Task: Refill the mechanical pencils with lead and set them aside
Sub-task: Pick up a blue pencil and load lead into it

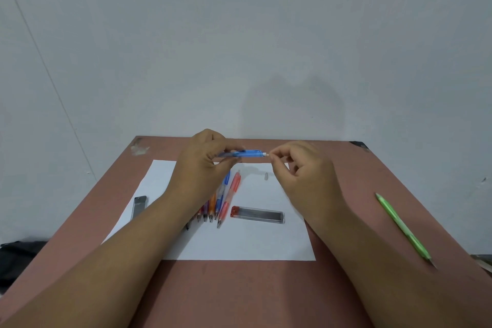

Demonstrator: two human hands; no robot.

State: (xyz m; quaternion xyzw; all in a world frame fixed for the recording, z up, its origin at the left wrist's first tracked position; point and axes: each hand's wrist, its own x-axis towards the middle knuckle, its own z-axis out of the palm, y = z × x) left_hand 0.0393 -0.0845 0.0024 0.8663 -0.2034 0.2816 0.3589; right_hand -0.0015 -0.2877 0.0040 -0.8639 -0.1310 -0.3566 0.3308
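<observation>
I see a grey lead case (pixel 139 206) at the paper's (pixel 239 242) left edge. Left hand (pixel 202 165) fingers clamped on the blue pencil (pixel 245 153), held level above the bench (pixel 239 290). Spare pencils (pixel 218 202) lie below it. Right hand (pixel 300 168) fingertips pinched together at the pencil's white end. Clear lead case (pixel 257 214) on paper; green pencil (pixel 404 229) far right.

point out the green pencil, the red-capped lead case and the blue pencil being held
green pencil (pixel 402 226): head view, mid barrel
red-capped lead case (pixel 262 214): head view, clear body
blue pencil (pixel 249 153): head view, blue barrel
</observation>
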